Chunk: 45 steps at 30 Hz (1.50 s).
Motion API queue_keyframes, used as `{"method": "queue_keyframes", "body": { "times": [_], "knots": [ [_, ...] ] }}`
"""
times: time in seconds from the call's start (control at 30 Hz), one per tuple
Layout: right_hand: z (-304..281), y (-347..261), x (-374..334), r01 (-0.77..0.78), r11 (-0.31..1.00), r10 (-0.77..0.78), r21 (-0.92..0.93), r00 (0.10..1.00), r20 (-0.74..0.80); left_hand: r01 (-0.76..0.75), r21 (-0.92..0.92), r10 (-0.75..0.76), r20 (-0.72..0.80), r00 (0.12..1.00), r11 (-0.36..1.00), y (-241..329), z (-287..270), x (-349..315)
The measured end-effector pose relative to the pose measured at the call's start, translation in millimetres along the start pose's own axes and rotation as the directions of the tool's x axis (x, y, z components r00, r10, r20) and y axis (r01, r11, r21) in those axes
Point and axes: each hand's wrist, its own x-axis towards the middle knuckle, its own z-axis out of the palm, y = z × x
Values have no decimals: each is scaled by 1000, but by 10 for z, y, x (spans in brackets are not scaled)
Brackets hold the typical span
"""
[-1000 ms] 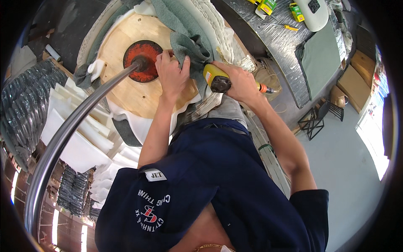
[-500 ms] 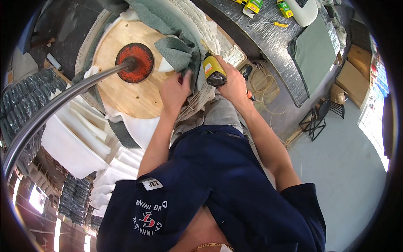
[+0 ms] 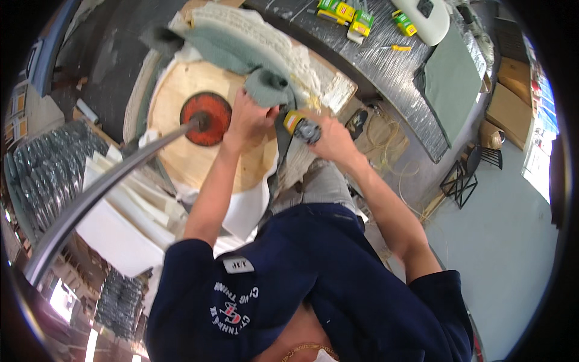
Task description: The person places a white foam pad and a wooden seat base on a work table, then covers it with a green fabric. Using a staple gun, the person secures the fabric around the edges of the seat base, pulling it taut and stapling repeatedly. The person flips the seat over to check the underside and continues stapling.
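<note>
A round plywood board (image 3: 175, 148) faces me, with a red metal disc (image 3: 215, 136) at its middle and grey-green fabric (image 3: 220, 45) along its far and right edge. My left hand (image 3: 246, 117) is closed on a fold of this fabric, bunched up at the board's right side. In my right hand (image 3: 335, 142) is a yellow and black staple gun (image 3: 295, 122), its fingers wrapped round the handle. The gun's head lies beside the fabric edge, just right of my left fingers. Its tip is hard to make out.
From the disc a bent metal tube (image 3: 114, 182) runs to the lower left, past white padding sheets (image 3: 129, 226). Far right, a plastic-covered table (image 3: 362, 66) bears yellow-green boxes (image 3: 360, 25), a yellow-handled tool (image 3: 400, 48) and a green fabric piece (image 3: 449, 84). Coiled hose (image 3: 383, 136) lies on the floor.
The whole view has shifted, so the board sits lower and further right. My left hand has moved away from me along the fabric edge. The staple gun stays close beside it.
</note>
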Motion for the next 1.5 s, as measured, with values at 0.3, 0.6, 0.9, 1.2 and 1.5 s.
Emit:
{"method": "queue_keyframes", "body": {
  "times": [0.3, 0.6, 0.9, 1.2, 1.5],
  "knots": [
    [-97, -175, 99, 89, 995, -83, -47, 989, 120, 53, -93, -55, -12, 998, 994, -17, -8, 173],
    [-340, -318, 344, 229, 948, -179, -221, 958, 224, 194, -57, -197, -60, 979, 979, -27, -23, 88],
    [-248, -153, 886, 312, 921, -276, -233, 945, 175, 429, -638, -210, 391, 896, 639, 2465, 597, -1343],
    [-261, -418, 1401, 393, 864, -367, -313, 919, 142, 287, 64, -286, -18, 958, 956, 1424, 568, -1228],
    [-479, -241, 903, 387, 881, -390, -272, 920, 46, 498, 127, -503, 8, 864, 858, 848, 106, -674]
  ]
}}
